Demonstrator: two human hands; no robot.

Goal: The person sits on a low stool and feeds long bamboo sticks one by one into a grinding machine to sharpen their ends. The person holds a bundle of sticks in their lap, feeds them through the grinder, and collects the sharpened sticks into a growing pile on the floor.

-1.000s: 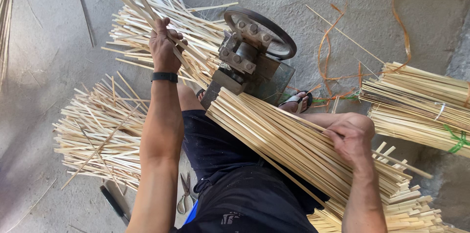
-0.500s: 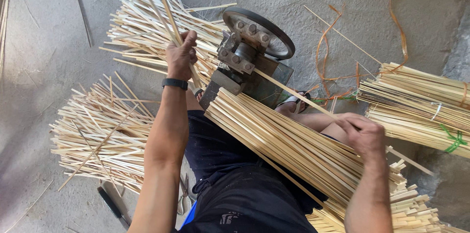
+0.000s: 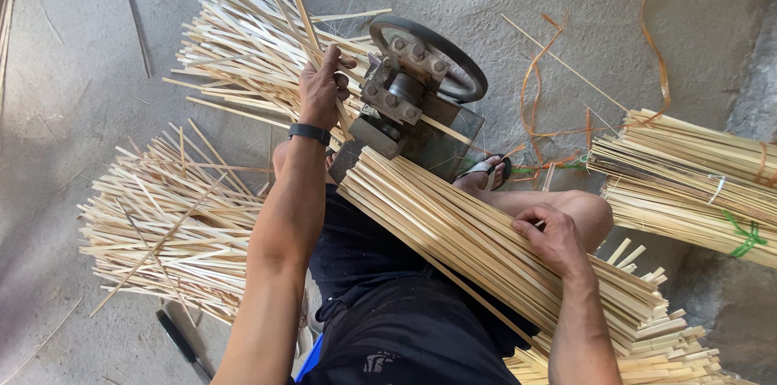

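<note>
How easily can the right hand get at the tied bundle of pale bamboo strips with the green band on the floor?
Probably not easily. The right hand rests on the pale bamboo strips across the lap, and the raised knee sits between it and the tied bundle with the green band, which lies apart.

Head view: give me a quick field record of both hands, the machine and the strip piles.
left hand: gripping thin bamboo strips beside the machine
right hand: resting on the strip bundle across the lap
machine: small metal unit with a dark wheel, on the floor between the knees
loose strips: heaped on the floor at the left
tied bundles: stacked at the right, one with a green tie
</note>
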